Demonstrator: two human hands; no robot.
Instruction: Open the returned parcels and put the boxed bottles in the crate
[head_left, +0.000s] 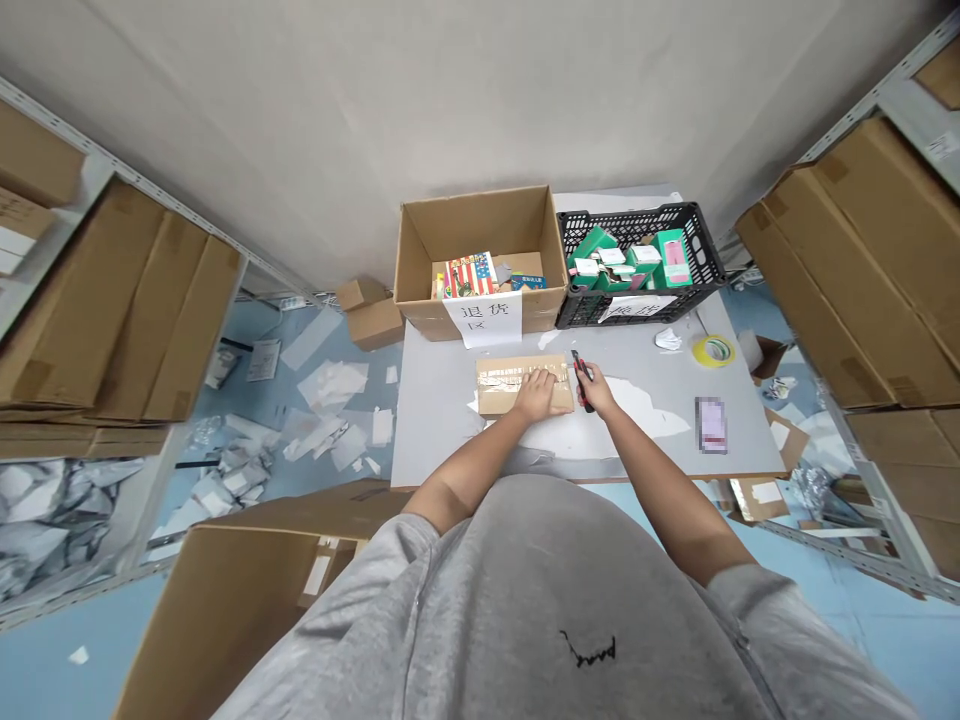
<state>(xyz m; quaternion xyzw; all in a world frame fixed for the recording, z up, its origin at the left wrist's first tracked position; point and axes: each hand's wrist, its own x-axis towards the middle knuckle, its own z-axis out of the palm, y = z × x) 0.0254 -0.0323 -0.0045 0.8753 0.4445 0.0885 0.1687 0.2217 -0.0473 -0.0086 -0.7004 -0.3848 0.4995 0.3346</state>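
Note:
A small brown cardboard box with a strip of printed clear tape lies on the grey table in front of me. My left hand rests on its right part, fingers spread over the top and thumb along the near side. Just beyond the box's right end, my right hand is closed around a black and red utility knife, which points away from me. I cannot make out whether its blade is out. White paper lies beneath the knife hand.
Behind stand a large open carton holding books and a black plastic crate of green boxes. Yellow tape and a phone lie to the right. Shelves of cartons flank the table; paper scraps litter the floor.

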